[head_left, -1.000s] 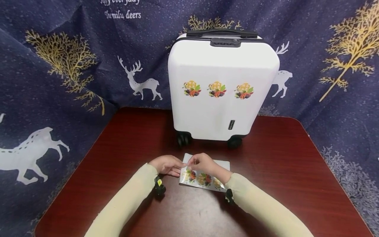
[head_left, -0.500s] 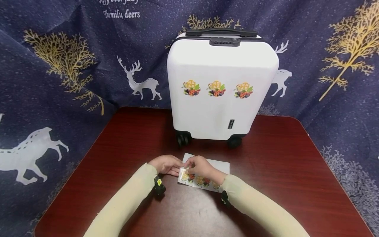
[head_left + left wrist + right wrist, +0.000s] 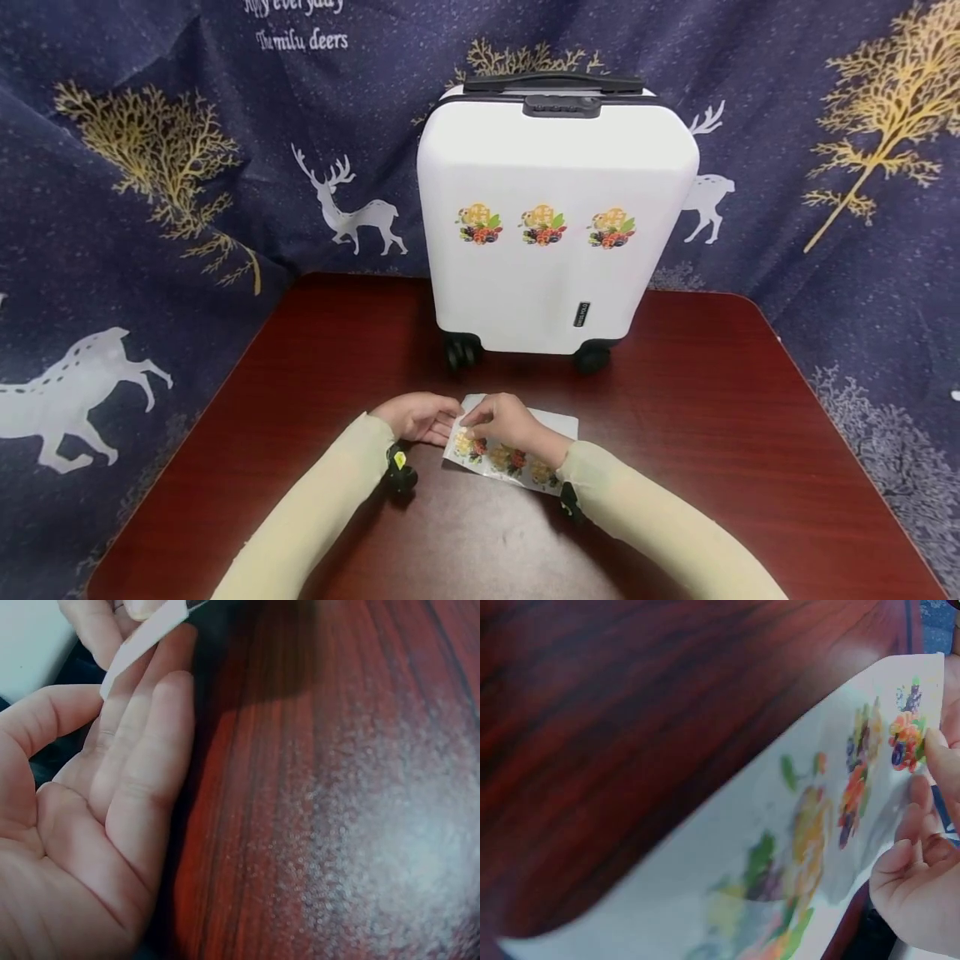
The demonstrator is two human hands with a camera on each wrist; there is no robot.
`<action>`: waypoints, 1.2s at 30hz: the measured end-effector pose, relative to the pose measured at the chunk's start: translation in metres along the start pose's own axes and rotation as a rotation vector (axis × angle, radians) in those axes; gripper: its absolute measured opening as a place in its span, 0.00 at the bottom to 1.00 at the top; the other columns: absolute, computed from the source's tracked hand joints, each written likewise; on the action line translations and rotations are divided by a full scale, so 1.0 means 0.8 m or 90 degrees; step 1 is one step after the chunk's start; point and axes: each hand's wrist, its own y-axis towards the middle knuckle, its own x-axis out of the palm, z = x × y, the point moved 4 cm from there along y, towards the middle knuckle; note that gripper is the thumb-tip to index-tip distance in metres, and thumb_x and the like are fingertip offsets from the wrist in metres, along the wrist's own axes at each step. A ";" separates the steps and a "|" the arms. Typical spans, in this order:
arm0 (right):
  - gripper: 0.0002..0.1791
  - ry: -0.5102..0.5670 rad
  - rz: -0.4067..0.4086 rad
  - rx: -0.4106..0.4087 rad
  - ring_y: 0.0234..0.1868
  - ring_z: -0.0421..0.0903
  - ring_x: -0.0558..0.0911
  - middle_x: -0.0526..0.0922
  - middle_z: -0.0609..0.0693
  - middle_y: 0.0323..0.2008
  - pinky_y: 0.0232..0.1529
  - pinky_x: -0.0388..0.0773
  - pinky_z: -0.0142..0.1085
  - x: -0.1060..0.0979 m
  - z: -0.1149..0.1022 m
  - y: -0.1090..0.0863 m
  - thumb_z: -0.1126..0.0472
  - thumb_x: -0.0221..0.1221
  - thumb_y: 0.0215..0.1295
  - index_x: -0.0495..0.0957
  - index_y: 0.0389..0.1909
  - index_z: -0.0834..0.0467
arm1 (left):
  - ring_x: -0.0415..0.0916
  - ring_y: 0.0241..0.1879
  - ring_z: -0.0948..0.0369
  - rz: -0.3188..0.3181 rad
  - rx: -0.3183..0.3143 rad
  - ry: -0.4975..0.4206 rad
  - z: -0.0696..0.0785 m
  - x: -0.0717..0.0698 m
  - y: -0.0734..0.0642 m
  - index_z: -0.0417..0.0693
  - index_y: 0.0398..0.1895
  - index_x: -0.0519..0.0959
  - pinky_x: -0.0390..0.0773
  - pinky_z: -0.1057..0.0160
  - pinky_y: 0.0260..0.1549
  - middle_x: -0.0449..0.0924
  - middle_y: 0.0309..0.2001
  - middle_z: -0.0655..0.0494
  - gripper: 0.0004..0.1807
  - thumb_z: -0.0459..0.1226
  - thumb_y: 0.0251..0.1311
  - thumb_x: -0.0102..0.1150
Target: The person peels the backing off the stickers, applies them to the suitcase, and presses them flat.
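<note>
A white sticker sheet (image 3: 558, 423) with printed fruit stickers lies on the table in the head view, its left end bent up. My right hand (image 3: 510, 421) reaches over it and pinches that left end, by the leftmost sticker (image 3: 471, 448); I cannot tell whether a sticker's edge is lifted there. My left hand (image 3: 420, 417) is at the sheet's left edge, palm turned toward it. In the left wrist view, the thumb (image 3: 67, 709) meets the sheet's edge (image 3: 146, 646), with the long fingers behind. Several stickers show blurred along the sheet (image 3: 840, 847) in the right wrist view.
A white suitcase (image 3: 525, 292) with black wheels stands upright behind the sheet, three similar fruit stickers in a row on its front. The dark red table (image 3: 337, 350) is backed by a blue cloth (image 3: 247, 67) with deer and trees.
The sheet's left end has shifted slightly left and toward me, its left edge now more raised. My right hand has moved a little left along it; the left hand has barely moved.
</note>
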 end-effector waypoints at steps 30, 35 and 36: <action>0.07 -0.025 0.048 -0.067 0.32 0.30 0.75 0.88 0.52 0.33 0.34 0.72 0.23 0.000 0.001 0.001 0.65 0.71 0.60 0.91 0.39 0.59 | 0.87 0.39 0.65 -0.063 0.034 -0.075 0.001 -0.003 -0.001 0.39 0.50 0.78 0.88 0.66 0.43 0.88 0.36 0.57 0.09 0.32 0.77 0.47; 0.06 -0.017 0.052 -0.083 0.34 0.31 0.77 0.89 0.52 0.35 0.36 0.73 0.22 -0.002 -0.002 0.000 0.65 0.71 0.59 0.90 0.37 0.59 | 0.87 0.39 0.64 -0.068 0.033 -0.084 0.002 -0.003 -0.003 0.38 0.52 0.76 0.89 0.65 0.44 0.88 0.36 0.56 0.10 0.32 0.78 0.46; 0.06 -0.017 0.052 -0.087 0.35 0.32 0.77 0.89 0.52 0.35 0.36 0.73 0.22 -0.002 -0.003 0.000 0.65 0.71 0.59 0.90 0.37 0.59 | 0.87 0.40 0.64 -0.070 0.032 -0.083 0.002 -0.003 -0.003 0.37 0.53 0.76 0.88 0.65 0.45 0.88 0.37 0.55 0.10 0.32 0.78 0.46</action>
